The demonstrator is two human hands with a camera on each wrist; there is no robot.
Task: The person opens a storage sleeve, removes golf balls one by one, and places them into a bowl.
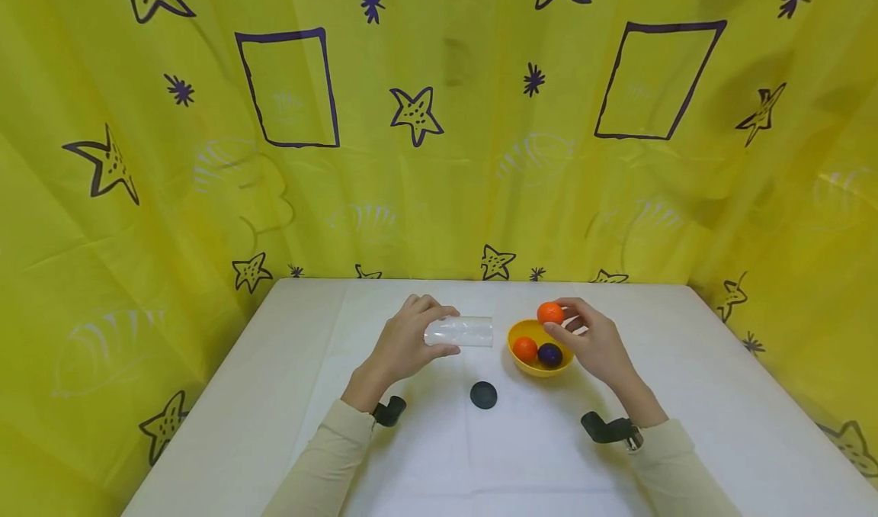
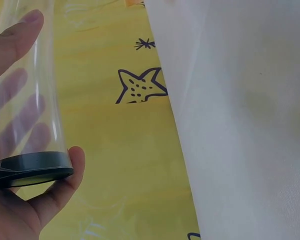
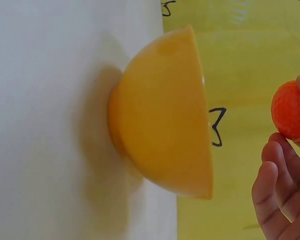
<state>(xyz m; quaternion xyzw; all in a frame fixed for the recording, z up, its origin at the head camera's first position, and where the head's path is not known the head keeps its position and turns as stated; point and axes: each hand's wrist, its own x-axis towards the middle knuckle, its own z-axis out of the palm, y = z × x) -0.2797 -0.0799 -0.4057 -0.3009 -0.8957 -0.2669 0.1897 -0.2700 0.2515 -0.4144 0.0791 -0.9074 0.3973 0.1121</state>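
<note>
My left hand (image 1: 406, 338) grips a clear plastic tube (image 1: 475, 332), held sideways above the table. In the left wrist view a black ring (image 2: 35, 167) circles the tube's near end, and fingers show through its clear wall. My right hand (image 1: 602, 347) pinches an orange ball (image 1: 550, 313) between thumb and fingers, over the far right rim of a yellow bowl (image 1: 539, 373). Another orange ball (image 1: 525, 348) and a dark purple ball (image 1: 550, 354) lie inside that bowl. Seen from the right wrist, the ball (image 3: 291, 111) is raised above the bowl's rim.
A flat black disc (image 1: 483, 395), like a lid, lies on the white table (image 1: 411, 456) between the forearms. Yellow curtains (image 1: 453, 197) with stars hang behind and along both sides of the table. Each wrist wears a small black camera mount (image 1: 607, 428).
</note>
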